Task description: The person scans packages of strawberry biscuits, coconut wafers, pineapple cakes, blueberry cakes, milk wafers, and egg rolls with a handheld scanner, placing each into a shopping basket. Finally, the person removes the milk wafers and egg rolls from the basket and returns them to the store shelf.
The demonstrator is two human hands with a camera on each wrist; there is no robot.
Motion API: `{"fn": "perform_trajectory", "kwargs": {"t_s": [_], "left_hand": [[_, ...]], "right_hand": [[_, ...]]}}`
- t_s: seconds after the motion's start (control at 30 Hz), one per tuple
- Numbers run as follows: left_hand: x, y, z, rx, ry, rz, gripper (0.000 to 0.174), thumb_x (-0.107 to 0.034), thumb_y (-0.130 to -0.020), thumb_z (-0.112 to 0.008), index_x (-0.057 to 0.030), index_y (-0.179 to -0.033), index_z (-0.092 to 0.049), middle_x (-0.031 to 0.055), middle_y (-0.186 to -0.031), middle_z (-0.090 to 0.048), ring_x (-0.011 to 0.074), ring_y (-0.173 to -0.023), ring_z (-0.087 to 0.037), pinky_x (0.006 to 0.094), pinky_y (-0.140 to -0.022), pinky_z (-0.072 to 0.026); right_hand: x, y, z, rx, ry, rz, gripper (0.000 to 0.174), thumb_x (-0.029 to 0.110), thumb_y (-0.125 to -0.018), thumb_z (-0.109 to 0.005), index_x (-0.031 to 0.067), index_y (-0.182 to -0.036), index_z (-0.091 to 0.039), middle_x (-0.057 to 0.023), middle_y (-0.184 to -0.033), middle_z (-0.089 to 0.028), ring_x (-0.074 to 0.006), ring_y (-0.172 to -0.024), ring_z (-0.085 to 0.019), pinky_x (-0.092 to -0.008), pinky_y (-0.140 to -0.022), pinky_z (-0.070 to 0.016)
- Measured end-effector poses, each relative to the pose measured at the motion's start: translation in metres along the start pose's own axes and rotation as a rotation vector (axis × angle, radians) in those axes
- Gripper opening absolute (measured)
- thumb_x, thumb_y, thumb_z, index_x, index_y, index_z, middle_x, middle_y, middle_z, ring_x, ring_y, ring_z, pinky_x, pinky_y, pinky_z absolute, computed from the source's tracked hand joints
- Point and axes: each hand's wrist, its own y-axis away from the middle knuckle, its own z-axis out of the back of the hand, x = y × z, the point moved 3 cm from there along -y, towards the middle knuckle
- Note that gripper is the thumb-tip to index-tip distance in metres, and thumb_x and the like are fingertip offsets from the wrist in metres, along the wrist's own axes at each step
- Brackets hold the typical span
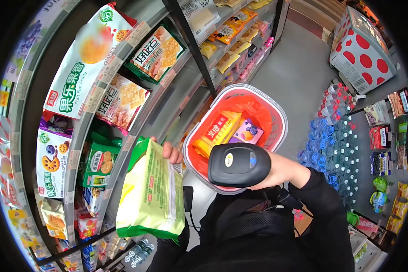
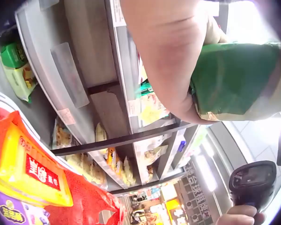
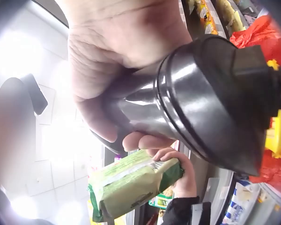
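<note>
Green packet [image 1: 152, 192] juts from the fingers of the left hand [image 1: 171, 153]

a shop, with snack packets [image 1: 85, 70] lining shelves [image 1: 79, 104]

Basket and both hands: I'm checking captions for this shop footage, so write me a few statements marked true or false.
1. The left hand holds a green and pale yellow package. True.
2. The right hand grips a water bottle. False: it grips a black handheld scanner.
3. A red bag lines the basket. True.
4. Only one item shows inside the basket. False: a yellow pack and a purple pack both show.
5. In the head view, many bottles stand to the right of the basket. True.
</note>
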Motion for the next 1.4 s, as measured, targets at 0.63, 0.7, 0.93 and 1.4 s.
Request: {"fn": "perform_trajectory", "kwargs": {"t_s": [0.63, 0.7, 0.93, 1.4], "left_hand": [[-0.029, 0.056, 0.011, -0.191, -0.023, -0.150, 0.031, -0.031, -0.085, -0.042, -0.0146, -0.110, -0.044, 0.0067, -0.072, -0.048, 0.0253, -0.091, -0.046, 0.0432, -0.099, -0.0208], [-0.032, 0.060, 0.013, -0.212, -0.004, -0.194, 0.031, -0.032, -0.085, -0.041, -0.0140, -0.110, -0.043, 0.0069, -0.073, -0.048, 0.0260, -0.092, -0.046, 0.0430, -0.100, -0.0196], [-0.047, 0.061, 0.020, -0.101, -0.006, -0.082, 0.034, -0.033, -0.086, -0.039, -0.0165, -0.115, -0.041, 0.0061, -0.081, -0.049, 0.0222, -0.097, -0.045, 0.0381, -0.103, -0.0122], [0.001, 0.167, 0.132, -0.800, -0.022, 0.233, 0.050, -0.043, -0.081, -0.045, -0.0047, -0.112, -0.044, 0.0105, -0.105, -0.053, 0.0225, -0.092, -0.054, 0.0366, -0.079, -0.0452]], "right_hand": [[-0.026, -0.050, -0.075, 0.155, -0.156, -0.237, 0.031, 0.006, -0.064, -0.060, 0.0011, -0.092, -0.050, -0.0015, -0.063, -0.054, -0.0079, -0.058, -0.052, -0.0226, -0.053, -0.0418], [-0.026, -0.053, -0.079, 0.160, -0.133, -0.257, 0.033, 0.006, -0.064, -0.060, 0.0012, -0.094, -0.049, -0.0017, -0.064, -0.054, -0.0082, -0.058, -0.052, -0.0228, -0.054, -0.0419], [-0.028, -0.059, -0.089, 0.139, -0.083, -0.233, 0.042, 0.005, -0.064, -0.061, 0.0014, -0.102, -0.045, -0.0024, -0.065, -0.055, -0.0085, -0.058, -0.052, -0.0226, -0.055, -0.0424], [-0.027, -0.032, -0.083, 0.207, 0.016, -0.076, 0.067, 0.015, -0.059, -0.073, -0.0005, -0.115, -0.040, -0.0120, -0.108, -0.050, -0.0208, -0.097, -0.049, -0.0323, -0.084, -0.0376]]}}
